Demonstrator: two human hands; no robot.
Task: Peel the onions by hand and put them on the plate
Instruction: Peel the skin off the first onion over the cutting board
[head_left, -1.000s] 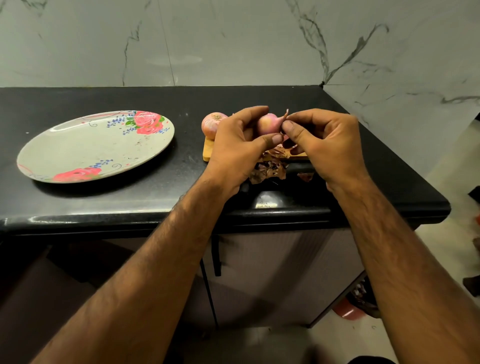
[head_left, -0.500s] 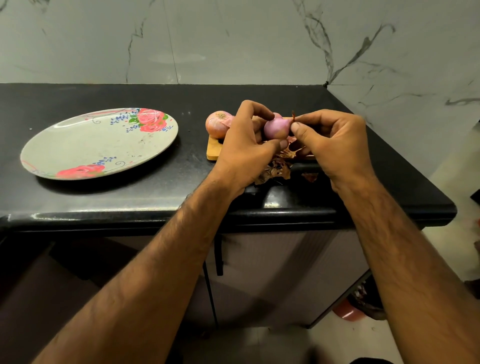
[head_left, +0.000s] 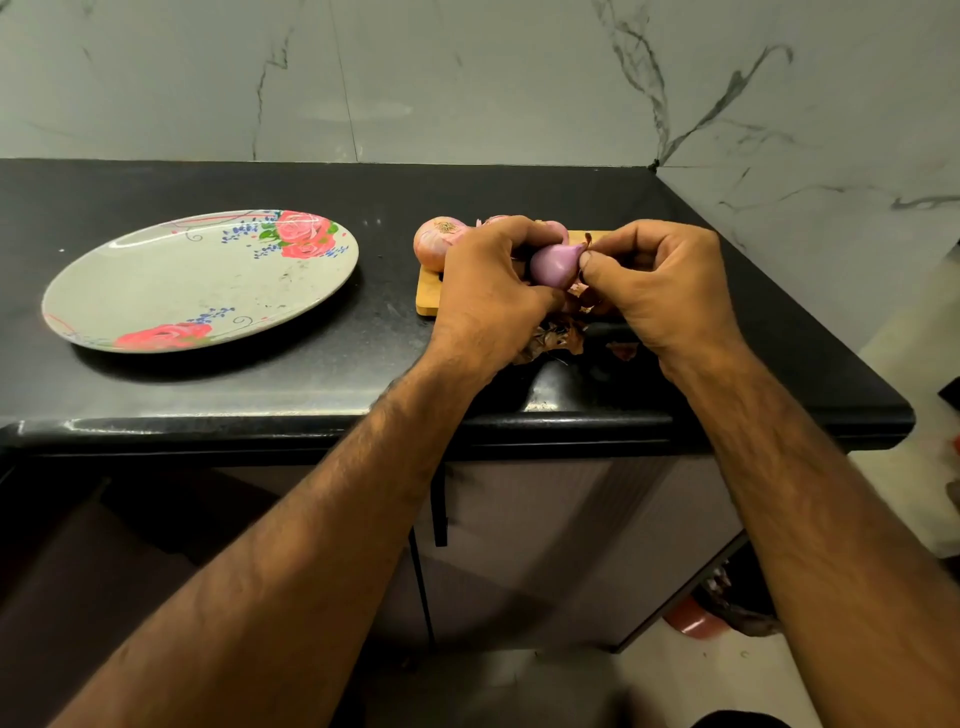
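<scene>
Black table (head_left: 384, 332) is carrying the plate (head_left: 197, 283). My left hand (head_left: 493, 291) is gripping the onion (head_left: 553, 265); my right hand (head_left: 665, 286) is pinching its skin (head_left: 587, 241).

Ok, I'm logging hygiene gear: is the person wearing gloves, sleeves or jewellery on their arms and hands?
No. Both forearms are bare and hairy, with no sleeves in view. The left hand and right hand wear no gloves, and no rings, watch or bracelet show.

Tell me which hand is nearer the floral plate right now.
Left. The left hand grips the onion just right of the plate; the right hand sits farther right, pinching skin at the onion's tip.
</scene>
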